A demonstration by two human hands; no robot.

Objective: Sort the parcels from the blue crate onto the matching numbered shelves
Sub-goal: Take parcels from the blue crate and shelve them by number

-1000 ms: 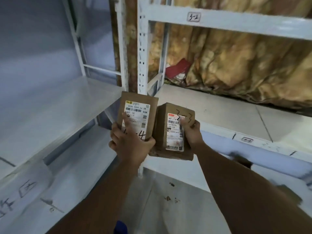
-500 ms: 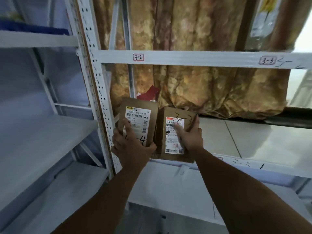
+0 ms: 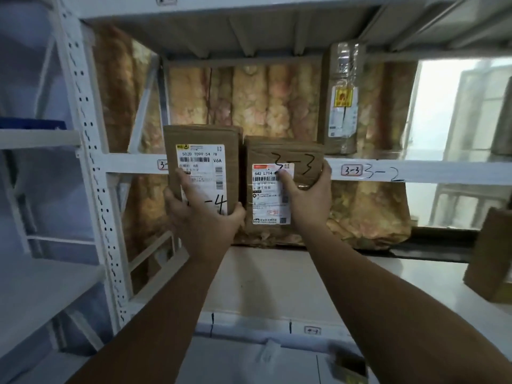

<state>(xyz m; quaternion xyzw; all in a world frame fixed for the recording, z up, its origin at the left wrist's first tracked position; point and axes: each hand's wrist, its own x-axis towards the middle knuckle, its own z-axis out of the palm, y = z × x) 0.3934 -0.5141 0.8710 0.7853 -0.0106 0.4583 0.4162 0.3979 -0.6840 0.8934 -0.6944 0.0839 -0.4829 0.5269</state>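
My left hand (image 3: 203,217) grips a brown cardboard parcel (image 3: 201,159) with a white label and a handwritten number ending in "-4". My right hand (image 3: 306,199) grips a second brown parcel (image 3: 279,195) marked "3-3" in black pen. Both parcels are held upright, side by side, in front of a white shelf beam (image 3: 432,173). That beam carries a boxed "3-3" tag (image 3: 351,170) just right of my right hand, with "3-2" handwritten beside it. The blue crate is not in view.
A tall taped parcel (image 3: 342,98) stands on the shelf above the beam. Another brown parcel (image 3: 489,256) leans on the lower shelf (image 3: 291,284) at the right edge. A perforated white upright (image 3: 94,167) stands left, with more shelves beyond. A patterned curtain hangs behind.
The view has tilted upward from the lower shelves to the beam labelled 3-3. Both hands have risen with their parcels, which now cover part of that beam.
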